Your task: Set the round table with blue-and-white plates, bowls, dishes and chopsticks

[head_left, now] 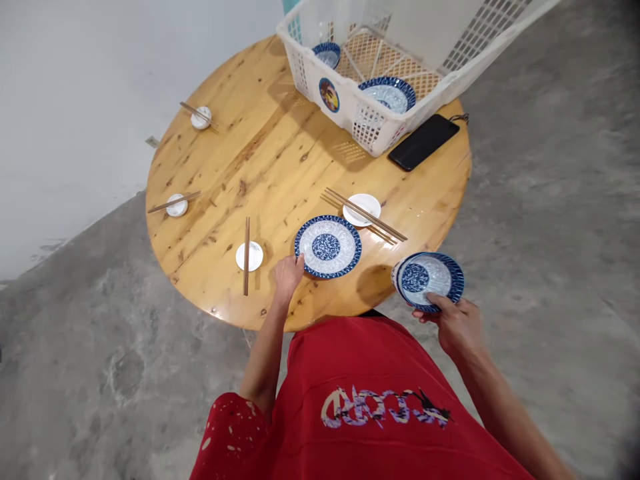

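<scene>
A blue-and-white plate (327,247) lies flat near the table's front edge. Fingers curled, my left hand (289,275) grips its left rim, with the thumb at the edge. Off the table's right front edge, my right hand (457,323) holds a blue-and-white bowl (423,277) tilted toward me, thumb over the near rim. Whether more bowls are nested beneath it I cannot tell. Just behind the plate, a pair of chopsticks (367,215) rests across a small white dish (361,208). Left of my left hand, chopsticks (247,257) lie over another white dish (254,256).
A white plastic basket (345,120) stands at the back of the round wooden table (230,173), with a blue-rimmed plate (393,95) and a smaller dish (327,55) inside. A black phone (424,142) lies beside it. White dishes (177,206) with chopsticks sit along the left edge.
</scene>
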Demonstrator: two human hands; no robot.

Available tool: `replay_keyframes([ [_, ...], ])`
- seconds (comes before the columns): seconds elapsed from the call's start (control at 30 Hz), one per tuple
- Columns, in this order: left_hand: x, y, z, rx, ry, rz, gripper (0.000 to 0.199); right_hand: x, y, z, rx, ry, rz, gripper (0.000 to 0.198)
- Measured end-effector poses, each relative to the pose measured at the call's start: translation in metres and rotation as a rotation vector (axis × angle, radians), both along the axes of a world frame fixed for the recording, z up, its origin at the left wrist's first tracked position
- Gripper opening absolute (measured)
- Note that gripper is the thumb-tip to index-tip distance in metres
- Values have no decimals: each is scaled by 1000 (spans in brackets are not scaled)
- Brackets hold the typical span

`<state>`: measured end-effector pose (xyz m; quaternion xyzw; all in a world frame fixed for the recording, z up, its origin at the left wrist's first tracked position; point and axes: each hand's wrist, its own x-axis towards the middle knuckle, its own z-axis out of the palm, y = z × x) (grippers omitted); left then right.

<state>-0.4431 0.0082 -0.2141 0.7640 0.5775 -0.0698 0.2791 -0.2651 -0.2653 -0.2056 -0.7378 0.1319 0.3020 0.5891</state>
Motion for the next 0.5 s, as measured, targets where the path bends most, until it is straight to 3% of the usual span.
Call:
replay_keyframes([
  [0.1, 0, 0, -4, 8, 8, -45, 42, 0, -3, -1, 11, -1, -4, 28],
  [0.2, 1, -2, -14, -107, -103, -10, 38, 0, -4, -2, 10, 9, -5, 28],
  [0.37, 10, -7, -36, -342, -432, 330, 20, -2, -6, -5, -10, 17, -2, 27],
  [0.5, 11, -6, -42, -446, -560, 454, 18, -5, -6, -6, -3, 18, -1, 28],
])
